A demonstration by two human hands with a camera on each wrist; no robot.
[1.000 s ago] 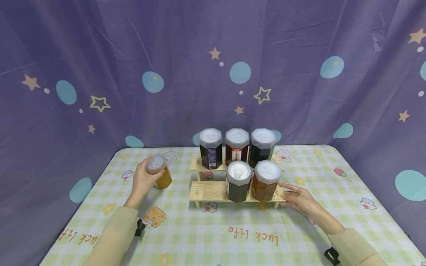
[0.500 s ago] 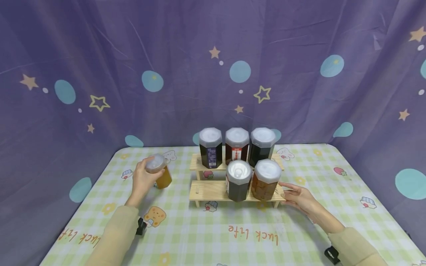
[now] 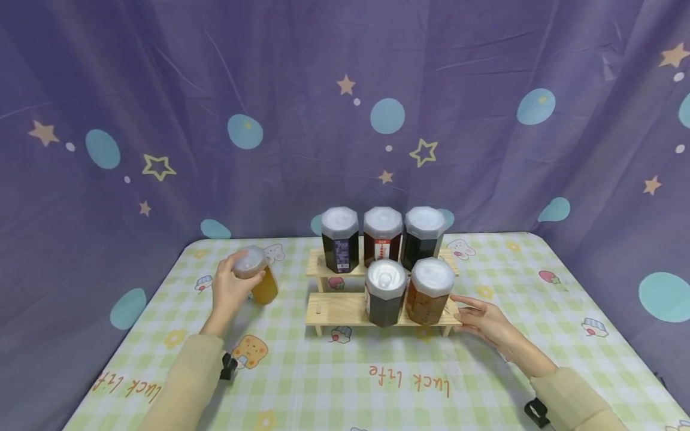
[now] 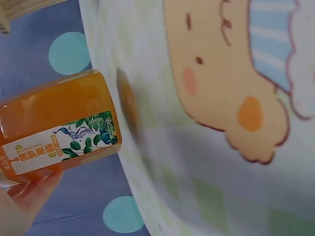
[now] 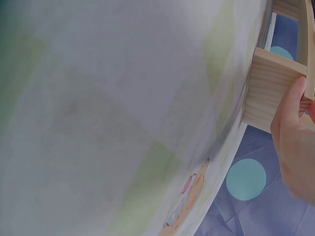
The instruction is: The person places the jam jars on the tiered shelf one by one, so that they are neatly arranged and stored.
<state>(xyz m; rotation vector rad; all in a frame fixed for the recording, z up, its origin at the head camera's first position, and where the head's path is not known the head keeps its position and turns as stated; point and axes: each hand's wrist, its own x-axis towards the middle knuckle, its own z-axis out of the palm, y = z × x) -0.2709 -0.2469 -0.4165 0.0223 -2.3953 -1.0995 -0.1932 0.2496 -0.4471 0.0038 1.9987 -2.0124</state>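
Note:
In the head view, my left hand [image 3: 229, 290] grips an amber jar [image 3: 264, 291] near its pale lid, thumb and fingers round it. The left wrist view shows the orange contents and a leafy label on this jar [image 4: 59, 123]; its base hangs just above the tablecloth. My right hand [image 3: 487, 323] pinches the right end of the lower step of a two-tier wooden rack [image 3: 336, 308]. From the right wrist, its thumb lies against the side of the rack [image 5: 273, 88]. A grey-dark jar [image 3: 385, 302] and a brown jar [image 3: 428, 299] stand on that lower step.
On the upper step stand a dark jar with a purple label [image 3: 341, 245], a dark red jar [image 3: 383, 239] and a black jar [image 3: 423, 242]. A green-checked tablecloth [image 3: 302, 383] covers the table, and a purple curtain [image 3: 302, 78] hangs behind it.
My left hand and the amber jar have shifted slightly up and to the left. My right hand stays at the end of the rack, and the other jars have not moved.

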